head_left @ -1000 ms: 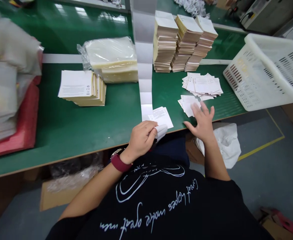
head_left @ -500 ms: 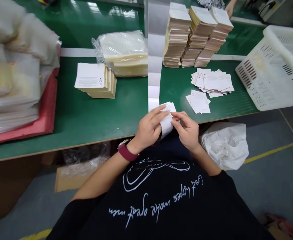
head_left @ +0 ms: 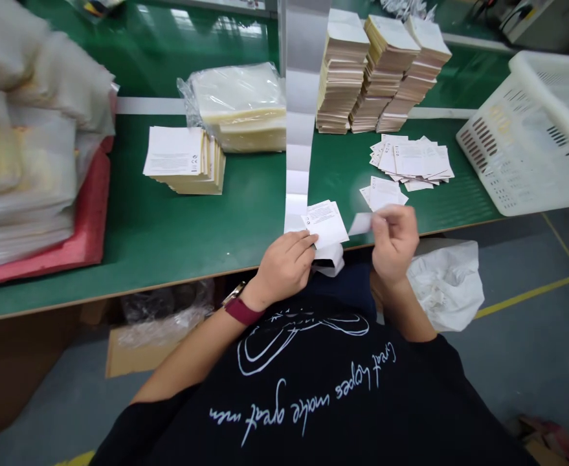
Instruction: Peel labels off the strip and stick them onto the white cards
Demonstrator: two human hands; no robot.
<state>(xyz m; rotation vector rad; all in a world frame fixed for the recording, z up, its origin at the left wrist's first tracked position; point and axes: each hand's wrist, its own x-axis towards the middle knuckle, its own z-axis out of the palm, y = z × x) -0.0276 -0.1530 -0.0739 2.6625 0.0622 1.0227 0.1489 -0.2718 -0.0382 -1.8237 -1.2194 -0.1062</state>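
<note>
Near the table's front edge my left hand [head_left: 288, 262] has its fingers together, bent over the left edge of a few white printed cards [head_left: 327, 223]; its thumb is hidden. Those cards lie at the lower end of a long white paper strip [head_left: 297, 142]. A loose white loop of paper [head_left: 330, 260] hangs below them over the edge. To the right, my right hand [head_left: 395, 243] is closed in a pinch on a small white piece of paper [head_left: 360, 223], blurred by motion. Just beyond it lie a few loose cards [head_left: 384, 193] and a larger scattered pile [head_left: 417, 158].
Tall card stacks [head_left: 342, 77] stand at the back. A white plastic basket [head_left: 522, 142] is at the right, above a white sack [head_left: 446, 285]. Leftward are a shorter card stack [head_left: 175, 152], a plastic-wrapped bundle [head_left: 240, 97] and bagged bundles [head_left: 46, 149] on a red tray [head_left: 92, 213].
My right hand has moved right, away from my left, with a small white paper in its pinch. My left hand has shifted slightly lower, and the cards beside it are now more exposed.
</note>
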